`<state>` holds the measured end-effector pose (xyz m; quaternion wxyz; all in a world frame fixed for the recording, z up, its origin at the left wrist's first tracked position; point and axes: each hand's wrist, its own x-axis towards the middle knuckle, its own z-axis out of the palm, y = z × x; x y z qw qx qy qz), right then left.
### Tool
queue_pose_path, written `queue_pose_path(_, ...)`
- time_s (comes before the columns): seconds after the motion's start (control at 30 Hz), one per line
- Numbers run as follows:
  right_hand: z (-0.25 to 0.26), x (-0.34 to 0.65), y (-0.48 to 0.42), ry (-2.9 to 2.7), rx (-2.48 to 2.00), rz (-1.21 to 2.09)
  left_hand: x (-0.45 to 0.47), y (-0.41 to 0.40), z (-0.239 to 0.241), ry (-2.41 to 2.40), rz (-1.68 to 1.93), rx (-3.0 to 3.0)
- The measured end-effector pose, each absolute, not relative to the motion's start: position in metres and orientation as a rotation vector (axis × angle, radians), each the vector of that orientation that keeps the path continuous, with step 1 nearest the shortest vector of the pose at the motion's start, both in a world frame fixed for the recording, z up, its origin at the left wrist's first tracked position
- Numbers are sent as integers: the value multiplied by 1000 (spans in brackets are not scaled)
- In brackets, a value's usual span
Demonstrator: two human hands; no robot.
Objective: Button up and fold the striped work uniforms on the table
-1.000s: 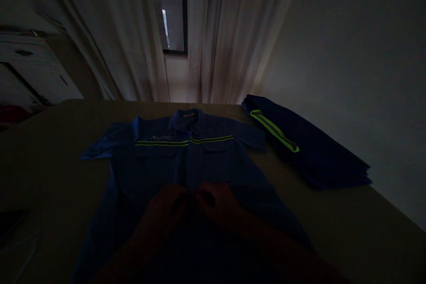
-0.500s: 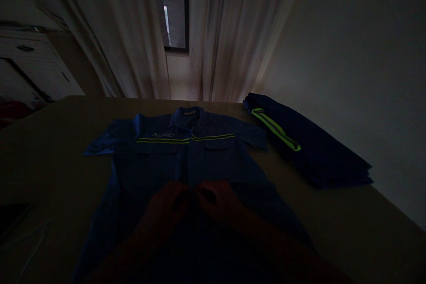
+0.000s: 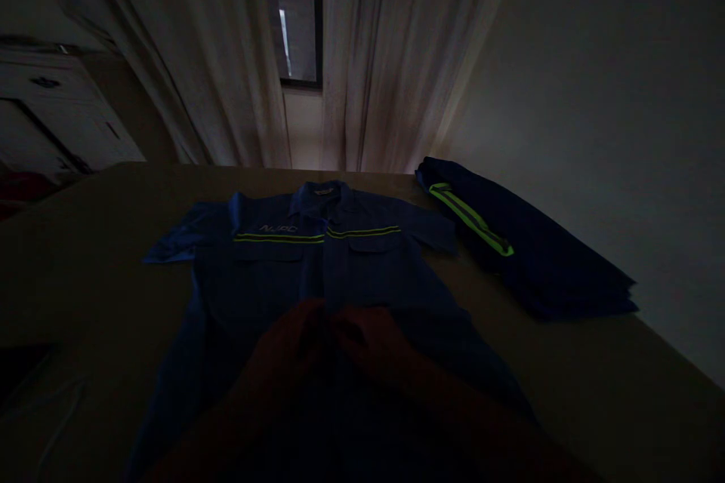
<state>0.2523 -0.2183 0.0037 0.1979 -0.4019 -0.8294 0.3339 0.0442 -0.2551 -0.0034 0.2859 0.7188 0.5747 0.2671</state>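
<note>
Left hand point(image 3: 286, 339) and right hand point(image 3: 368, 336) — both curled — pinch the shirt point(image 3: 374, 275) mid-front. Collar point(image 3: 344, 200): near table's point(image 3: 102, 241) far edge; folded clothes point(image 3: 549, 249): along right edge.

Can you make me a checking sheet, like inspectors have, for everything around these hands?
Surface: brown table, dimly lit.
Things: blue shirt, spread out, collar at the far end, yellow stripes across the chest.
Clutter: folded cloth with a yellow-green strip, right of the shirt; dark thing at the left edge, too dark to name.
Hands: left hand and right hand close together at the shirt's front, fingers curled; too dark to tell their grip.
Cables: perhaps one, a pale line at lower left; unclear.
Surroundings: curtains, window, wall, white cabinet.
</note>
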Motion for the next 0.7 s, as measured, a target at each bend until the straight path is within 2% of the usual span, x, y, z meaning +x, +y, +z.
queue_pose_path(0.17,7,251,-219,-2339,-1182,930,42,-255,-10,1511,709,2065)
queue_pose_path(0.43,6,249,-220,-2377,-1233,835,47,-259,7,1506,707,2163)
queue_pose_path(0.7,11,250,-219,-2369,-1268,880,41,-252,-10,1504,712,2094)
